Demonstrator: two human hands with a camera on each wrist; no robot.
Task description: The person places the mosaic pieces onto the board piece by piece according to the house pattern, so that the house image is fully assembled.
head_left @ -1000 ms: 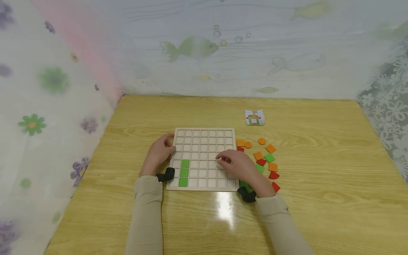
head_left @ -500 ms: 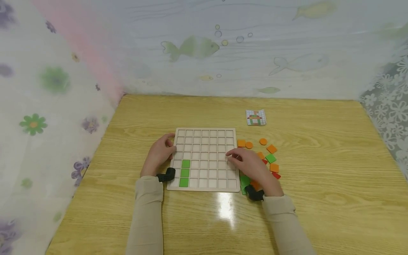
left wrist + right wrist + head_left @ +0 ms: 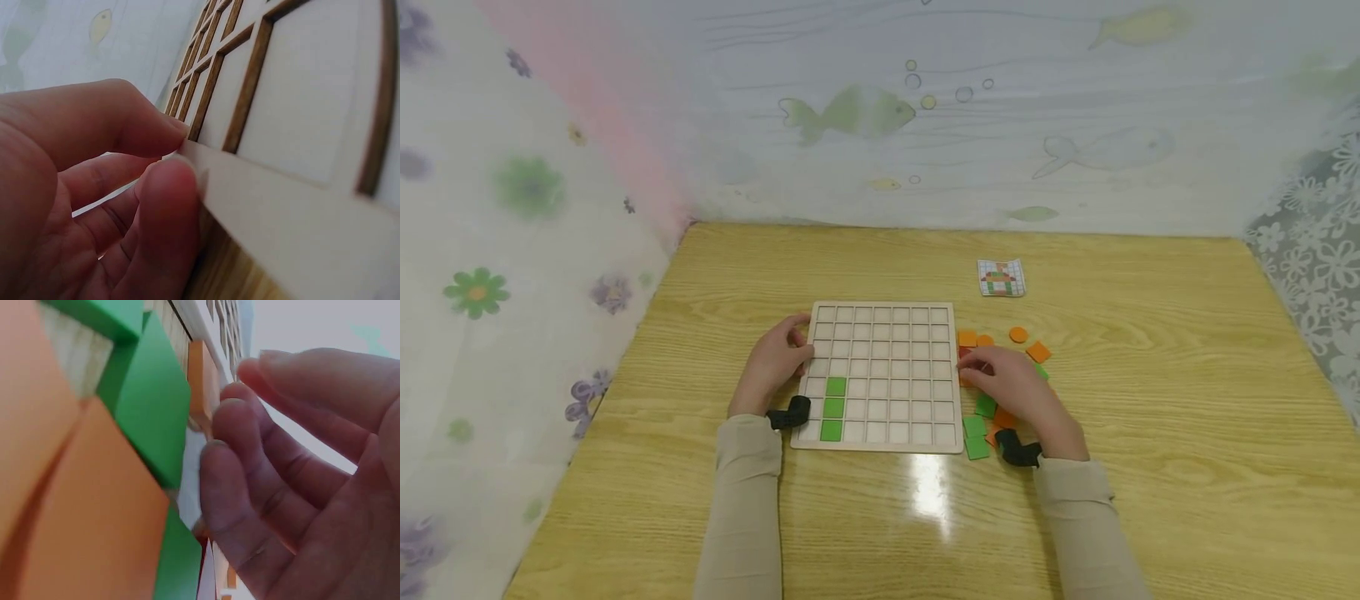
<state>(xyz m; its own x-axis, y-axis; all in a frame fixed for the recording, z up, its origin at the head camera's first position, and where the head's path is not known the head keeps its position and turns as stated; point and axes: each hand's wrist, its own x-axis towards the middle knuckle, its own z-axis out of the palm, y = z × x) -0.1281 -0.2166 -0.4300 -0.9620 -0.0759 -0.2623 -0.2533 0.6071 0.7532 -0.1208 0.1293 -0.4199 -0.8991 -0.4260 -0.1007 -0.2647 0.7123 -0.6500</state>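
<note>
At the 9 o'clock edge of the square pale-wood board with recessed grid cells (image 3: 889,367), the bare left hand (image 3: 778,354) had its grip pinched on the rim; the underside of the thumb contact was hidden. A small black wrist device (image 3: 790,412) covered part of the rim near 8 o'clock. Three bright green square tiles (image 3: 833,408) sat in a column of cells between 7 and 8 o'clock.

At 3 o'clock, just beside the board, the bare right hand (image 3: 1013,385) had a loose grip, fingers softly bent around nothing visible. It hid several of the flat orange, green and red loose tiles (image 3: 974,427); whether its fingertips touched any could not be told. Toward 2 o'clock, the small white printed card (image 3: 1001,278) was too small to read.
</note>
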